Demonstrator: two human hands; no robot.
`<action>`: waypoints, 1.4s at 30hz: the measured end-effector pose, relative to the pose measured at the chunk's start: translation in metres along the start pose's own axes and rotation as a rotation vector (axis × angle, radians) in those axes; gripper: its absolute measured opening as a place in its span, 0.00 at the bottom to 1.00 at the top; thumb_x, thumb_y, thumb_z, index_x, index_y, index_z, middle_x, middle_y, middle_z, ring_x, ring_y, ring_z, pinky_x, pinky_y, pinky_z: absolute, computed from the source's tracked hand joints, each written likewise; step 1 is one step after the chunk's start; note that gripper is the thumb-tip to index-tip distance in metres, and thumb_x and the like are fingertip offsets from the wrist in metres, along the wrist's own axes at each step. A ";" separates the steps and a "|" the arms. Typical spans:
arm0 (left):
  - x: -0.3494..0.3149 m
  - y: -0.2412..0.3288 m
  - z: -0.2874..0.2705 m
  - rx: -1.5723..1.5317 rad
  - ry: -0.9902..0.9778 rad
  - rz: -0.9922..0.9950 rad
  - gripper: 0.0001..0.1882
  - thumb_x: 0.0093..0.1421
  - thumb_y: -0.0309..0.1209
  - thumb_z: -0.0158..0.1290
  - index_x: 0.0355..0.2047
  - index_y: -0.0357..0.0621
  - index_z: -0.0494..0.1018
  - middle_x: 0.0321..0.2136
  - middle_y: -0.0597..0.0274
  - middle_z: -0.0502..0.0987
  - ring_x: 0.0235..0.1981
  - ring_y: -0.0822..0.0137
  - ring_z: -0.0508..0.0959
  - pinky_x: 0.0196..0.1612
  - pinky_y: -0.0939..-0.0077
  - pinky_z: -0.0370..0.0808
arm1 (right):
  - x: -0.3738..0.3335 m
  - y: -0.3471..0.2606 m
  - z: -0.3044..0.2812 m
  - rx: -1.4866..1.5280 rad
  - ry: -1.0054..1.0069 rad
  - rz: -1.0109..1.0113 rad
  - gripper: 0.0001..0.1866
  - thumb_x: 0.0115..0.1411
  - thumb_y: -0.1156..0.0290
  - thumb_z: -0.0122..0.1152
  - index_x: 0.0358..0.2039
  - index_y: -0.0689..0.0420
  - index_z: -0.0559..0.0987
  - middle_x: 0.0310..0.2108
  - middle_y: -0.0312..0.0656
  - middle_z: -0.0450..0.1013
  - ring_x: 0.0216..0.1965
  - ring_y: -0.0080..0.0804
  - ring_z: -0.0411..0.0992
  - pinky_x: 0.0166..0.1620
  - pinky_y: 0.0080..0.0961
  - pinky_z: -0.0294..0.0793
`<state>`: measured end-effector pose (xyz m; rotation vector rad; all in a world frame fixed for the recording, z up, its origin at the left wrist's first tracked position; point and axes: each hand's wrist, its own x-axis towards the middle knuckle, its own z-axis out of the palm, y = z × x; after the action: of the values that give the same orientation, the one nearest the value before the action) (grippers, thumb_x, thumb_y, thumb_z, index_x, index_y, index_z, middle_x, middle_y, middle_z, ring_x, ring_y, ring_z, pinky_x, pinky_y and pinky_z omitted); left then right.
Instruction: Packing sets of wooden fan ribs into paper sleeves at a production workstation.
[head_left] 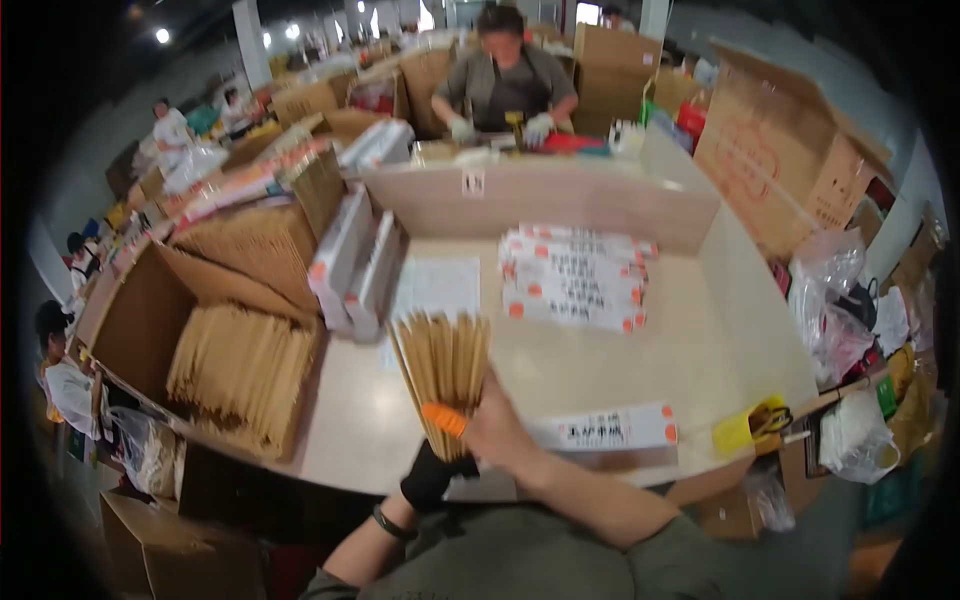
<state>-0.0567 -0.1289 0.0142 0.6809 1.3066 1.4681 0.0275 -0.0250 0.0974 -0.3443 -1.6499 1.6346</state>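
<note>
A bundle of thin tan sticks (440, 355) stands upright between my hands, its tops fanned a little. My right hand (493, 430), bare, is closed around the bundle's right side. Below it my left hand (436, 478), in a black glove, grips the bundle's lower end. An orange finger cover (444, 419) shows across the front of the sticks; I cannot make out which hand wears it. Just right of my hands lies a long white printed sleeve (606, 428) with orange marks. Farther back, several similar white sleeves (575, 280) lie in an overlapping pile.
On the left, an open carton (135, 320) holds many tan sticks (240, 375). White long boxes (345, 265) stand beside a printed sheet (437, 288). A low partition (560, 205) edges the table. Scissors (768, 417) rest in a yellow holder at right. A co-worker (507, 75) works opposite.
</note>
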 end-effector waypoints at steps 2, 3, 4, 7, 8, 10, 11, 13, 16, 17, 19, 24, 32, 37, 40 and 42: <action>0.001 0.010 -0.004 -0.029 0.007 0.012 0.19 0.53 0.22 0.55 0.47 0.38 0.68 0.26 0.66 0.72 0.29 0.73 0.75 0.35 0.73 0.76 | -0.011 -0.015 -0.042 -0.519 0.053 -0.124 0.39 0.52 0.69 0.69 0.61 0.61 0.59 0.48 0.46 0.68 0.48 0.36 0.67 0.51 0.33 0.67; -0.002 0.012 -0.005 -0.178 0.049 0.012 0.22 0.54 0.22 0.54 0.50 0.38 0.66 0.27 0.68 0.71 0.28 0.73 0.73 0.37 0.73 0.75 | -0.013 -0.029 -0.063 -0.731 0.030 -0.249 0.35 0.51 0.70 0.68 0.58 0.62 0.65 0.44 0.49 0.69 0.46 0.43 0.68 0.50 0.32 0.68; -0.005 0.025 -0.001 -0.312 0.133 -0.073 0.23 0.54 0.23 0.54 0.52 0.38 0.65 0.27 0.69 0.71 0.27 0.74 0.72 0.36 0.74 0.74 | -0.019 -0.034 -0.082 -0.883 -0.012 -0.318 0.25 0.49 0.71 0.68 0.48 0.63 0.73 0.42 0.51 0.69 0.43 0.46 0.68 0.46 0.33 0.69; -0.011 0.024 -0.011 -0.465 0.154 -0.192 0.24 0.54 0.25 0.54 0.53 0.37 0.65 0.27 0.70 0.70 0.26 0.74 0.71 0.33 0.78 0.71 | -0.059 -0.033 -0.120 -1.048 -0.188 -0.162 0.16 0.49 0.72 0.67 0.38 0.63 0.76 0.40 0.49 0.69 0.41 0.44 0.69 0.42 0.35 0.70; -0.012 0.020 -0.017 -0.483 0.099 -0.204 0.24 0.54 0.25 0.55 0.52 0.37 0.66 0.28 0.71 0.70 0.26 0.74 0.71 0.32 0.80 0.69 | -0.065 -0.031 -0.119 -1.045 -0.191 -0.150 0.16 0.49 0.72 0.67 0.38 0.63 0.76 0.40 0.49 0.69 0.41 0.44 0.69 0.42 0.35 0.70; -0.010 0.014 -0.015 -0.352 0.168 -0.190 0.22 0.54 0.26 0.54 0.50 0.37 0.67 0.27 0.70 0.71 0.26 0.75 0.70 0.29 0.82 0.68 | -0.072 -0.028 -0.114 -1.077 -0.316 -0.292 0.13 0.45 0.75 0.67 0.33 0.64 0.76 0.37 0.47 0.70 0.38 0.42 0.70 0.38 0.35 0.71; -0.009 0.013 -0.012 -0.217 0.231 -0.166 0.20 0.54 0.26 0.54 0.48 0.38 0.68 0.27 0.69 0.71 0.26 0.75 0.70 0.26 0.84 0.66 | -0.072 -0.026 -0.111 -1.073 -0.319 -0.291 0.13 0.45 0.75 0.67 0.33 0.64 0.76 0.37 0.47 0.70 0.38 0.42 0.70 0.38 0.35 0.71; -0.007 0.007 -0.013 -0.113 0.254 -0.122 0.17 0.54 0.27 0.55 0.45 0.38 0.70 0.27 0.68 0.73 0.25 0.76 0.70 0.25 0.84 0.66 | -0.068 -0.024 -0.104 -1.220 -0.394 -0.307 0.15 0.41 0.77 0.65 0.33 0.65 0.76 0.35 0.45 0.70 0.35 0.42 0.70 0.34 0.33 0.71; -0.011 0.003 -0.012 -0.004 0.299 -0.088 0.13 0.53 0.29 0.57 0.38 0.38 0.72 0.27 0.64 0.75 0.23 0.76 0.71 0.24 0.84 0.65 | -0.081 -0.004 -0.112 -1.282 -0.427 -0.391 0.16 0.41 0.78 0.61 0.34 0.66 0.76 0.32 0.44 0.70 0.33 0.39 0.70 0.33 0.30 0.71; -0.012 0.002 -0.010 -0.003 0.325 -0.103 0.12 0.53 0.30 0.57 0.36 0.38 0.73 0.26 0.62 0.76 0.23 0.76 0.71 0.24 0.84 0.65 | -0.083 -0.001 -0.114 -1.302 -0.438 -0.424 0.15 0.42 0.78 0.60 0.34 0.66 0.76 0.32 0.43 0.69 0.32 0.39 0.70 0.33 0.30 0.71; -0.013 0.004 -0.009 -0.017 0.357 -0.095 0.12 0.53 0.31 0.58 0.35 0.38 0.73 0.26 0.61 0.77 0.24 0.76 0.72 0.24 0.84 0.66 | -0.081 0.001 -0.118 -1.266 -0.416 -0.453 0.14 0.43 0.78 0.61 0.33 0.64 0.77 0.31 0.42 0.69 0.31 0.38 0.70 0.32 0.30 0.71; -0.014 0.013 -0.016 0.190 0.424 -0.057 0.09 0.49 0.28 0.58 0.31 0.38 0.74 0.24 0.63 0.76 0.22 0.75 0.73 0.23 0.83 0.66 | -0.076 0.008 -0.126 -0.972 -0.234 -0.353 0.08 0.48 0.77 0.66 0.30 0.61 0.78 0.27 0.39 0.69 0.27 0.37 0.69 0.29 0.29 0.70; -0.030 0.019 -0.043 0.177 0.367 -0.092 0.07 0.50 0.26 0.59 0.28 0.36 0.75 0.21 0.63 0.76 0.20 0.74 0.74 0.23 0.82 0.69 | -0.062 0.001 -0.125 -0.799 -0.092 -0.091 0.09 0.49 0.74 0.69 0.25 0.61 0.75 0.24 0.39 0.66 0.23 0.30 0.65 0.26 0.23 0.65; -0.045 0.032 -0.055 0.239 0.353 -0.073 0.05 0.49 0.24 0.56 0.27 0.36 0.74 0.21 0.61 0.76 0.21 0.74 0.74 0.24 0.81 0.70 | -0.048 -0.022 -0.129 -0.408 -0.011 0.316 0.09 0.53 0.74 0.68 0.25 0.61 0.75 0.25 0.32 0.64 0.23 0.16 0.60 0.28 0.17 0.61; -0.050 0.044 -0.058 0.396 0.218 -0.052 0.04 0.52 0.25 0.54 0.27 0.36 0.74 0.21 0.62 0.76 0.22 0.74 0.74 0.24 0.80 0.70 | -0.045 -0.024 -0.134 -0.394 -0.050 0.307 0.08 0.54 0.75 0.68 0.25 0.62 0.75 0.25 0.31 0.65 0.24 0.16 0.60 0.28 0.16 0.62; -0.051 0.049 -0.057 0.478 0.173 0.019 0.04 0.52 0.25 0.54 0.27 0.35 0.74 0.20 0.62 0.75 0.21 0.74 0.74 0.24 0.79 0.70 | -0.045 -0.024 -0.136 -0.392 -0.067 0.268 0.07 0.54 0.76 0.67 0.26 0.61 0.76 0.25 0.32 0.65 0.24 0.16 0.60 0.28 0.16 0.62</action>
<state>-0.1065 -0.1928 0.0569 0.8868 1.8176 1.2565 0.1573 0.0406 0.0881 -0.7410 -2.0471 1.5134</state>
